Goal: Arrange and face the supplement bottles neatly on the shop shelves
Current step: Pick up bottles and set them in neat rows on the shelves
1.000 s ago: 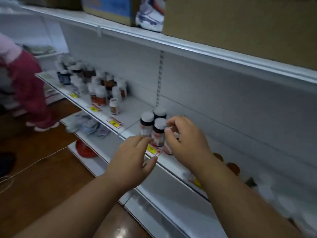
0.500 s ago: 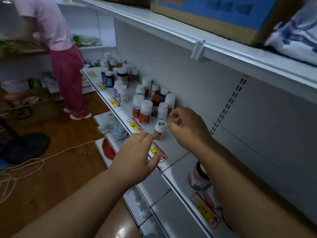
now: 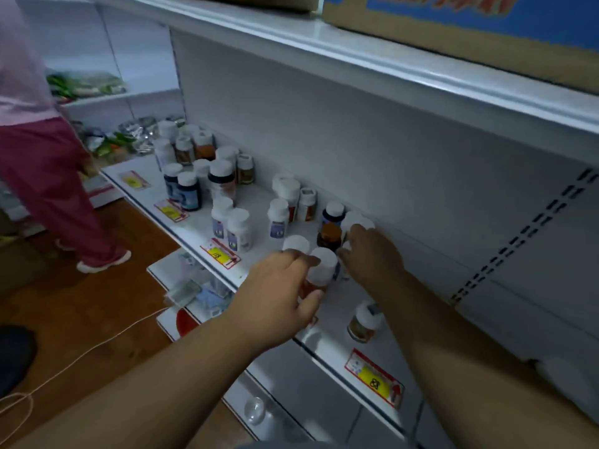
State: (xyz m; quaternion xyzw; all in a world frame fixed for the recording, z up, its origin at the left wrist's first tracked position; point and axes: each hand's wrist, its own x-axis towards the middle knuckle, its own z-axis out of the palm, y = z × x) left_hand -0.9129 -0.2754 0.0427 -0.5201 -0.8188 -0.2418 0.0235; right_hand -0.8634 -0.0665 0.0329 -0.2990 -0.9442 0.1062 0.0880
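The supplement bottles at frame centre look light, rigid and easy to topple, so your left hand wraps one orange body below its cap, while your right hand curls over another, its grip unclear.

bottles on shelf | box on shelf above
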